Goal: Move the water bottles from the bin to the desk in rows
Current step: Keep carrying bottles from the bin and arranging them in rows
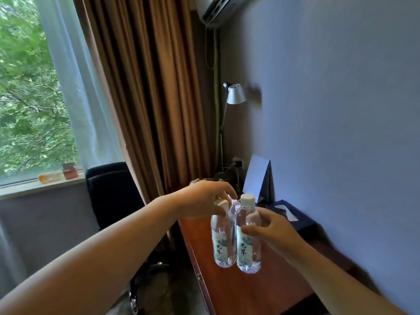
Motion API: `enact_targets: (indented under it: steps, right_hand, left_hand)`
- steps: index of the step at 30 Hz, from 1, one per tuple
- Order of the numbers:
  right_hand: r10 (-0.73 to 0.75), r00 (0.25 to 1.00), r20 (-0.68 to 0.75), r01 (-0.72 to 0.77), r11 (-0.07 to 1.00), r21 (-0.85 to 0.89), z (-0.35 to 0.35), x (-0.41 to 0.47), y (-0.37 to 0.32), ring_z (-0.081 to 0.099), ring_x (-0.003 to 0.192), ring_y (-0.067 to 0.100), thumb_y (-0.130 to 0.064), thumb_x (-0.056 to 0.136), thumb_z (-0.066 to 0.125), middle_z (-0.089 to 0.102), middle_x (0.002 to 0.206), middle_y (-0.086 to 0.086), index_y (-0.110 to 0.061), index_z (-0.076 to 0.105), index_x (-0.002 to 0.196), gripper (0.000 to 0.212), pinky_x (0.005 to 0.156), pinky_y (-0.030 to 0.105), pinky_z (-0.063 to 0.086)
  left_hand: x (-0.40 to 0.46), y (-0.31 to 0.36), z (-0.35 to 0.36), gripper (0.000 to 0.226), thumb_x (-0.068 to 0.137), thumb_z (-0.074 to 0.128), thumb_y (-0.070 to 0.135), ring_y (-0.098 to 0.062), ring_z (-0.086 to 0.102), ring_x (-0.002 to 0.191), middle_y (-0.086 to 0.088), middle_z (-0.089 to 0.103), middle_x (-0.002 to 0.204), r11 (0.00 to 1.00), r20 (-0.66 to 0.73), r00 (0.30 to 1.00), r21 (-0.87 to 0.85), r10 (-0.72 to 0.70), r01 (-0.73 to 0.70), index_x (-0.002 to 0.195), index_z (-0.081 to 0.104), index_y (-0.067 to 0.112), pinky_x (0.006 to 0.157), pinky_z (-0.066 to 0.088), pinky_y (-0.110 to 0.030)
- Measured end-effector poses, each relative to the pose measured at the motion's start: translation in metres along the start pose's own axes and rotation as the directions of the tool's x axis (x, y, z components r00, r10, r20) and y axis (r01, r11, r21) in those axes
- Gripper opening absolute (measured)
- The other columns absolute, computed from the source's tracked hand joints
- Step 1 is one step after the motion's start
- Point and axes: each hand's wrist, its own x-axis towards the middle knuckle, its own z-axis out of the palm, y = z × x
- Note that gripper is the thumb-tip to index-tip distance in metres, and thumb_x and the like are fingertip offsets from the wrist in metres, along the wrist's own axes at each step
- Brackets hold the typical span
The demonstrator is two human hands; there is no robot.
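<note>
Left hand (205, 198): fingers curled down over the cap and neck of the left bottle (222, 242), gripping it from above. Right hand (270, 226): thumb and fingers wrapped round the upper body of the right bottle (248, 244), just under its white cap. Both bottles stand upright, side by side and touching, low over the wooden desk (245, 289); contact with the desk surface appears likely but is not certain. A third bottle top (234, 204) shows between the hands, behind the pair
</note>
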Motion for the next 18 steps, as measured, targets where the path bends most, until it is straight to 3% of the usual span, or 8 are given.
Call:
enact_targets:
  steps: [5,9,14,18]
  right_hand:
    - [0.086,0.996,-0.034,-0.089,0.992,-0.095,0.018,0.064,0.044,0.070,0.091,-0.005,-0.038,0.075,0.084,0.074,0.100,-0.022,-0.052,0.071,0.099,0.030,0.060,0.011,0.054]
    - [0.159,0.978,-0.135,-0.185,0.962,-0.201,0.030,0.113,0.087,0.066,0.085,-0.014,-0.042,0.071,0.087,0.068,0.094,-0.036,-0.060,0.065,0.091,0.035,0.056,0.008,0.049]
    - [0.276,0.902,-0.332,-0.353,0.914,-0.198,0.059,0.161,0.138,0.063,0.084,-0.018,-0.044,0.063,0.087,0.068,0.092,-0.038,-0.048,0.066,0.102,0.045,0.065,0.013,0.046]
    - [0.321,0.828,-0.461,-0.457,0.862,-0.221,0.083,0.190,0.169,0.069,0.081,0.002,-0.038,0.059,0.085,0.071,0.094,-0.011,-0.037,0.072,0.093,0.036,0.075,0.030,0.057]
  left_hand:
    - [0.058,-0.079,0.028,0.039,0.086,0.076,0.033,-0.005,0.062,0.096,0.019,0.065,0.108,0.999,0.027,1.000,-0.041,-0.010,0.011,0.117,0.057,0.046,0.085,0.056,-0.029]
    - [0.113,-0.144,0.053,0.040,0.085,0.077,0.034,-0.007,0.061,0.097,0.016,0.064,0.114,0.998,0.088,0.995,-0.038,0.053,-0.050,0.117,0.056,0.048,0.072,0.049,-0.016]
    - [0.181,-0.217,0.086,0.040,0.084,0.078,0.029,-0.022,0.065,0.095,-0.001,0.067,0.116,0.991,0.172,0.976,-0.024,0.131,-0.128,0.116,0.059,0.043,0.078,0.060,-0.041]
    - [0.227,-0.259,0.105,0.037,0.087,0.074,0.027,-0.024,0.061,0.100,-0.002,0.065,0.117,0.982,0.215,0.959,-0.029,0.186,-0.184,0.118,0.061,0.041,0.078,0.056,-0.037]
